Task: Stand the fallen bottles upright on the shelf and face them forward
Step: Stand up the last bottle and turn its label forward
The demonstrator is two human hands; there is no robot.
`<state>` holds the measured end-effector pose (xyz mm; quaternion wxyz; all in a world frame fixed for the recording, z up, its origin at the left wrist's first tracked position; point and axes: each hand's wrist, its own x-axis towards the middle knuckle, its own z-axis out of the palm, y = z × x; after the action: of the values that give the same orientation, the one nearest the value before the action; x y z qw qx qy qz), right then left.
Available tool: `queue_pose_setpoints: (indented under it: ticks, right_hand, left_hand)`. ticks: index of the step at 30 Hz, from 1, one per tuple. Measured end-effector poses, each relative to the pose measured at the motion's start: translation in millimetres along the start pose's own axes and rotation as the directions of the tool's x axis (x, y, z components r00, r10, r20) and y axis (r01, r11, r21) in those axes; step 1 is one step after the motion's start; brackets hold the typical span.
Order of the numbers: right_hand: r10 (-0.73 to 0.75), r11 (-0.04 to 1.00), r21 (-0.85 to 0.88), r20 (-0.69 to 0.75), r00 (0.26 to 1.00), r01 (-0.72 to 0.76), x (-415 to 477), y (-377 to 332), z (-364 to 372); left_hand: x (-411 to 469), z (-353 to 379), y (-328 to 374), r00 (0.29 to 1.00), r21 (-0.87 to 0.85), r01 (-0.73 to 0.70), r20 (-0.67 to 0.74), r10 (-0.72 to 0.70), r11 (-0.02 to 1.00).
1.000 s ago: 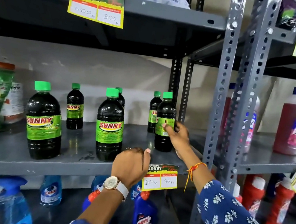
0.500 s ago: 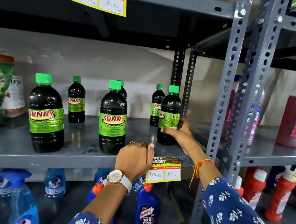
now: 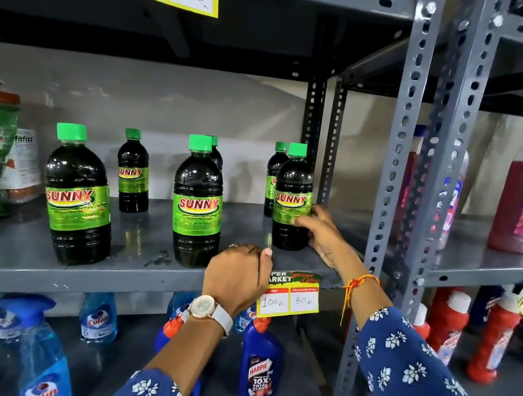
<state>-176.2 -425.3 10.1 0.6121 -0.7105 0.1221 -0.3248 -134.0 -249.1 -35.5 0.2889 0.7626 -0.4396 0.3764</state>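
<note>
- The right hand [image 3: 320, 232] has its fingers [image 3: 304, 222] curled round the lower label of a small bottle [image 3: 292, 197], thumb in front and the rest behind, so it grips the bottle.
- The left hand [image 3: 236, 276] rests in a loose fist on the front edge of the shelf [image 3: 23, 266], thumb up, with nothing in it; a watch [image 3: 203, 307] sits on the wrist.
- The held bottle stands upright near the shelf's right end, a little back from the front edge, close to the upright post [image 3: 391, 191].
- Its "SUNNY" label faces almost forward, turned slightly toward the left.
- Just behind it, partly hidden, stands another small bottle [image 3: 273, 179].
- Two big bottles [image 3: 78, 196] [image 3: 198, 201] stand near the front edge, labels forward; further small ones stand toward the back edge.
- No bottle lies on its side here, so the standing-up looks done.
- What seems left is a last small turn of the held bottle and letting go.
- The bottles are dark, with green caps and green-and-yellow labels.
</note>
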Motion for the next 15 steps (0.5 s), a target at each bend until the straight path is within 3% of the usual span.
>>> queue_pose_setpoints:
  ticks: [3,9,15]
  right_hand:
    - [-0.038,0.995,-0.098,-0.024,0.999,0.036,-0.6,1.3,-0.5]
    - [-0.033,0.999,-0.039,-0.047,0.998,0.031,0.4,1.8,-0.4]
    - [-0.059,0.970,-0.239,-0.089,0.994,0.036,-3.3,1.7,-0.9]
  left_hand:
    - [-0.3,0.3,0.1,1.000,0.002,-0.005,-0.004,0.005,1.000]
    - [-0.1,-0.1,0.5,1.000,-0.003,-0.006,-0.015,0.006,1.000]
    - [0.1,0.9,0.6,1.000,-0.010,-0.010,-0.030,0.010,1.000]
